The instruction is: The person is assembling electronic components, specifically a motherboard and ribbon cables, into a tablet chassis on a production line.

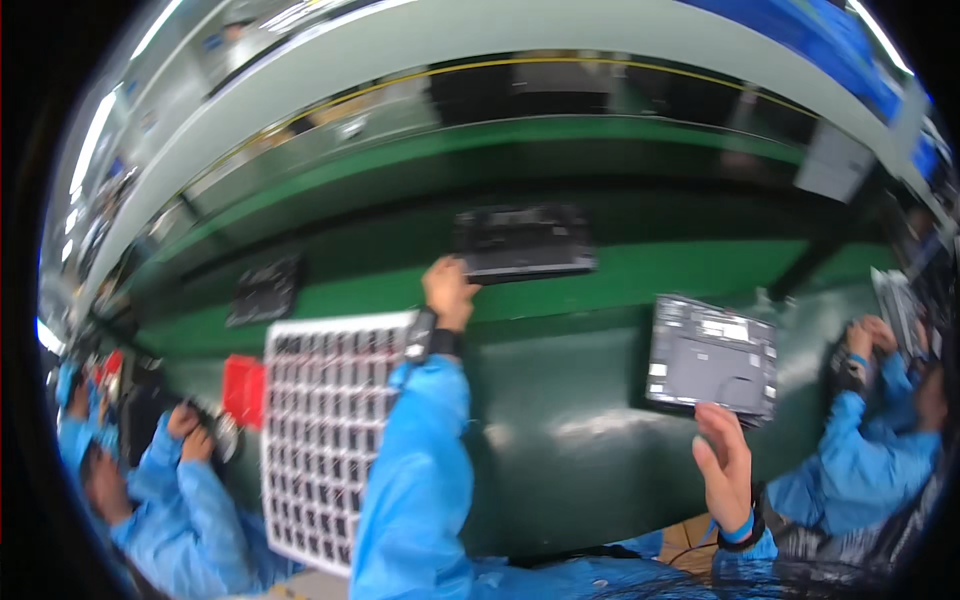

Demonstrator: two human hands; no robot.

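My left hand (450, 292) reaches far forward, its fingers closed at the near left corner of a flat black laptop chassis (525, 243) on the bright green strip. Part of the grip is hidden behind the hand. Closer in on the right, an opened grey laptop base (712, 362) lies at a slight tilt, with light patches along its edges. Just below its near edge is my right hand (725, 465), fingers stretched out and holding nothing; the fingertips overlap that edge, and contact cannot be made out.
A white tray (290, 328) with rows of small dark parts lies left, partly behind my left arm. Beyond it are a red bin (243, 390) and another dark chassis (264, 292). Co-workers in blue sit either side. A shelf (560, 25) spans the far side.
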